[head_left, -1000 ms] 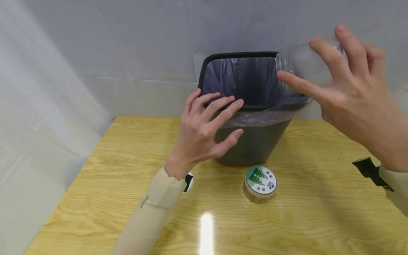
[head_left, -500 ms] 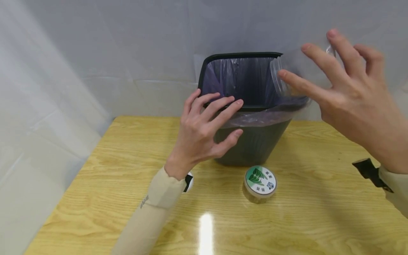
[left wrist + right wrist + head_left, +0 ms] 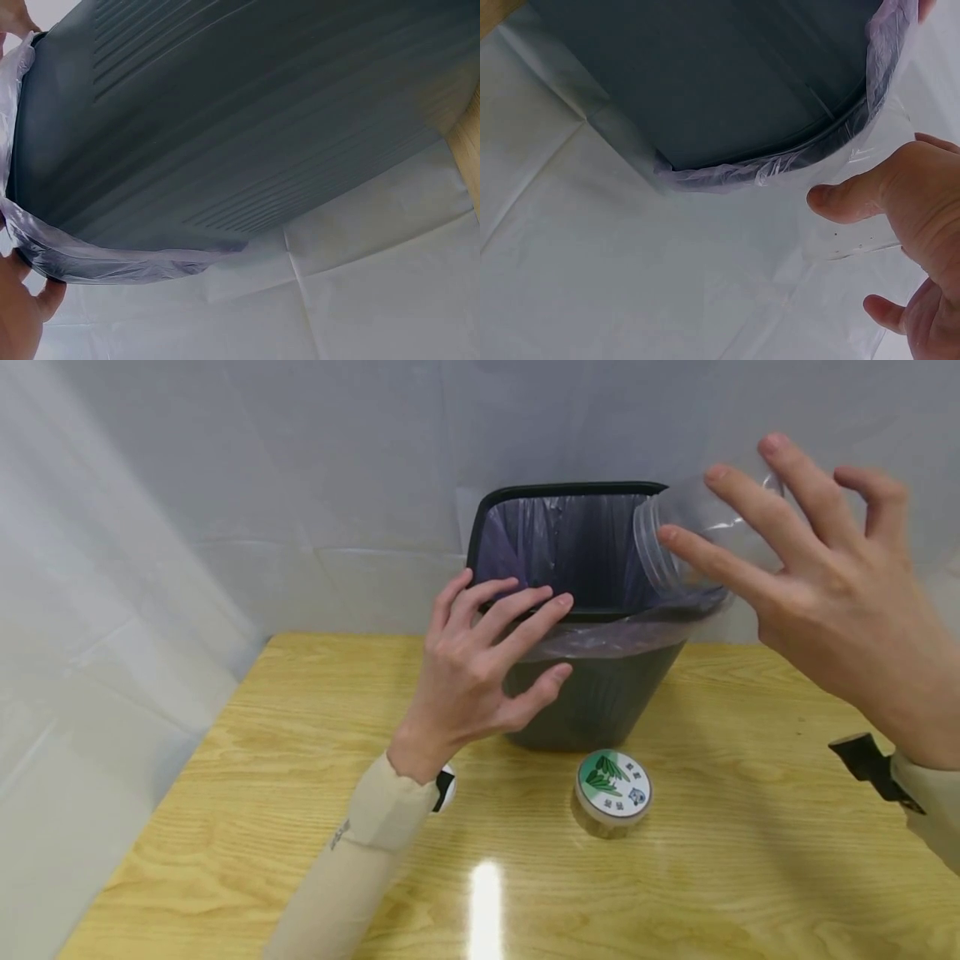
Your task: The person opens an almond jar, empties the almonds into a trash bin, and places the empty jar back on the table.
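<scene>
My right hand (image 3: 832, 568) grips a clear plastic jar (image 3: 682, 527), tipped on its side with its threaded mouth over the right side of a dark trash bin (image 3: 592, 702). In the right wrist view a few dark specks show on the jar wall (image 3: 859, 244). The jar's base is hidden behind my fingers. My left hand (image 3: 480, 668) holds the bin's front left rim, fingers bent over it and thumb in front of the wall. A purplish liner bag (image 3: 603, 639) is folded over the rim. Fingertips (image 3: 51, 296) meet that rim in the left wrist view.
A round lidded tub (image 3: 615, 785) with a green and white label stands on the wooden table (image 3: 712, 877) in front of the bin. Beside my left wrist a white round thing (image 3: 447, 787) is partly covered. A pale sheet wall (image 3: 337, 485) rises behind the bin.
The right hand has moved slightly left and tilted the jar further, so its mouth points more downward into the bin. The left hand and the bin have not moved.
</scene>
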Demonstrator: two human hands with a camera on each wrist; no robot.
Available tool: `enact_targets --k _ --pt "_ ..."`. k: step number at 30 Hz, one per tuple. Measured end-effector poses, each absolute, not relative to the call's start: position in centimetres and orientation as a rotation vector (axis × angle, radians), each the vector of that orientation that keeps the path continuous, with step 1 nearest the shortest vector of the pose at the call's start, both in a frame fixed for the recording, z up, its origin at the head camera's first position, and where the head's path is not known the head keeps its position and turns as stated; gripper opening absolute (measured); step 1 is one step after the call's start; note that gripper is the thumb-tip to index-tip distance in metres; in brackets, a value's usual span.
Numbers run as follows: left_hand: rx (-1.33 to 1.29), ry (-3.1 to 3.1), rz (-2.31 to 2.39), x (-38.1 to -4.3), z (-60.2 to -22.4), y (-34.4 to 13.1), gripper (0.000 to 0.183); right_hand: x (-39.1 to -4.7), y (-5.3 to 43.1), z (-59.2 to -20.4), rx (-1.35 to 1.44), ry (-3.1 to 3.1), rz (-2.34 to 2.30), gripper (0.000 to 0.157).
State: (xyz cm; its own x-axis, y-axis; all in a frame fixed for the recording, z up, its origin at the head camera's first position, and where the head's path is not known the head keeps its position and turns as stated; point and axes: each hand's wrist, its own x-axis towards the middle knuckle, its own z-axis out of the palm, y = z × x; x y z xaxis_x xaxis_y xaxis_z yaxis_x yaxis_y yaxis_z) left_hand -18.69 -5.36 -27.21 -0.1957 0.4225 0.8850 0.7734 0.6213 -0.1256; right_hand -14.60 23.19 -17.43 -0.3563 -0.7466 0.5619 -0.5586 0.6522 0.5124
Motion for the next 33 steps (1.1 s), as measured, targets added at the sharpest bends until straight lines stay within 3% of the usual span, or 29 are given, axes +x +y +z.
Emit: enact_targets --k 28,33 --pt "-0.967 -1.82 -0.438 -18.9 -27.2 -5.4 0.049 -15.3 22.8 -17.3 1.101 -1.984 -0.424 0.087" --pt "-0.968 -1.814 -0.449 -18.9 -27.2 -5.4 0.049 -15.6 22.4 -16.9 1.122 -1.943 -0.486 0.078"
